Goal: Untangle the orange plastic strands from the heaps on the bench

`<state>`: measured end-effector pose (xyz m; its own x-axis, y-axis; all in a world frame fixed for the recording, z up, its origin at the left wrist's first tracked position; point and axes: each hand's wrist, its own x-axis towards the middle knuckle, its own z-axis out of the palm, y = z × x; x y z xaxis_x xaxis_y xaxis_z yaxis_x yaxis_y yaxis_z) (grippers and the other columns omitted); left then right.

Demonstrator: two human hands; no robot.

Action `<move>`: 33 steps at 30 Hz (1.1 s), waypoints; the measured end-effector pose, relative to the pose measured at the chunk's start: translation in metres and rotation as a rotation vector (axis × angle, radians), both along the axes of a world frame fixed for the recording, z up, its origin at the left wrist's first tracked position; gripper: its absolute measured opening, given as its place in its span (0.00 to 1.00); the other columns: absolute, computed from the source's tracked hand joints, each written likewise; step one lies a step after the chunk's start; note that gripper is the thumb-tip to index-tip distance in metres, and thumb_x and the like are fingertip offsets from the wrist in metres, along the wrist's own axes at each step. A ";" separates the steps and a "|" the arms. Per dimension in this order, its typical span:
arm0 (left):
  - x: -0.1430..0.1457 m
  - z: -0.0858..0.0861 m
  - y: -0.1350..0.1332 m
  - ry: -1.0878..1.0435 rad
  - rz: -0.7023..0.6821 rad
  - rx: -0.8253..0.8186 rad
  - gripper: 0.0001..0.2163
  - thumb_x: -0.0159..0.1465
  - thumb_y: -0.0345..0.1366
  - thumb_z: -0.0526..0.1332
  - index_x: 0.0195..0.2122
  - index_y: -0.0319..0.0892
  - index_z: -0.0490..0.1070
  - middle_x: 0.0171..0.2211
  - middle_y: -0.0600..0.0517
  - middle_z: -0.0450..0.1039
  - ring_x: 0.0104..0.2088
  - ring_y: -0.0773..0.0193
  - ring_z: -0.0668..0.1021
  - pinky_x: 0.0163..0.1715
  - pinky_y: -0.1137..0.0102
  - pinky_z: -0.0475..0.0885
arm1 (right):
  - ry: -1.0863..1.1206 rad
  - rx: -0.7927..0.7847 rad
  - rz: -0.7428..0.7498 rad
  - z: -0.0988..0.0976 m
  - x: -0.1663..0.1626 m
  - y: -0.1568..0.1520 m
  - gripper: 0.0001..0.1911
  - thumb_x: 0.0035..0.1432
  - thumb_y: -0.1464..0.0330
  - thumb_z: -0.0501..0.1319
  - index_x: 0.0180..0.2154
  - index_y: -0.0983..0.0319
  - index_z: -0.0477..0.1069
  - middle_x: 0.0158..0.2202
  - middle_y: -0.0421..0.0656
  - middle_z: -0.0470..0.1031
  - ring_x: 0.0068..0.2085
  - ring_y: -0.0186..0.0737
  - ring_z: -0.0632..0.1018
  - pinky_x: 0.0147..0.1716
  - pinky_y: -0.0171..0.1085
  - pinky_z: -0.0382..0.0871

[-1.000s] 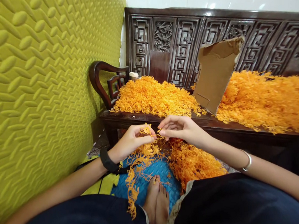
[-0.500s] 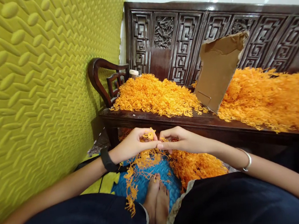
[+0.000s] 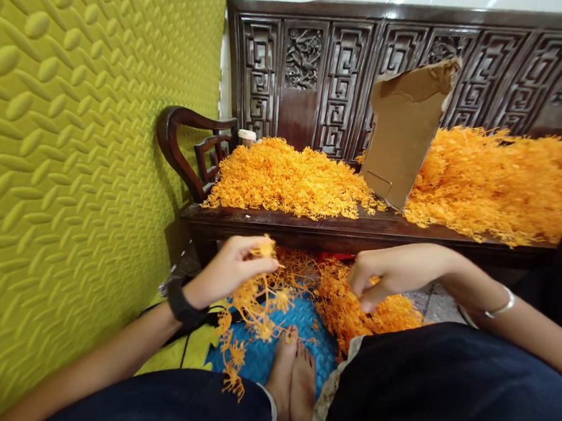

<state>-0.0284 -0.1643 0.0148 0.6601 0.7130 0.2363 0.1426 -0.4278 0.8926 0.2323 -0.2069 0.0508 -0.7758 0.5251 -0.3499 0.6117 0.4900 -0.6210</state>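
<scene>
My left hand (image 3: 240, 265), with a black band at its wrist, is closed around a tangle of orange plastic flower pieces (image 3: 254, 303). Thin stems and flower shapes hang from it over the blue mat, some down beside my left knee. Away to the right, my right hand (image 3: 383, 274) hangs palm down above a floor heap of orange plastic pieces (image 3: 347, 309). Its fingers are curled with the thumb close to them. Whatever might be between those fingertips is hidden.
A dark carved wooden bench (image 3: 282, 220) bears two mounds of orange pieces, the left mound (image 3: 288, 177) and the right mound (image 3: 497, 180). Between them leans a cardboard sheet (image 3: 396, 136). A yellow textured mat wall (image 3: 74, 175) stands at left; a blue mat (image 3: 319, 327) lies underfoot.
My hands, together before, have parted. The right one has moved right and lower toward the floor heap; the left one has shifted slightly left, still holding the tangled orange pieces.
</scene>
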 end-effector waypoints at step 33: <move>0.008 -0.016 0.009 0.272 -0.287 -0.101 0.14 0.56 0.42 0.60 0.22 0.35 0.72 0.16 0.59 0.57 0.19 0.74 0.57 0.19 0.75 0.51 | 0.280 0.398 -0.101 -0.017 -0.062 0.018 0.19 0.54 0.55 0.59 0.36 0.66 0.70 0.28 0.41 0.71 0.28 0.31 0.70 0.28 0.31 0.61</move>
<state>-0.0207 -0.1556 -0.0012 0.8647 0.5011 -0.0361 0.2664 -0.3965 0.8785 0.1700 -0.1886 0.0333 -0.7494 0.6533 0.1079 0.5049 0.6692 -0.5452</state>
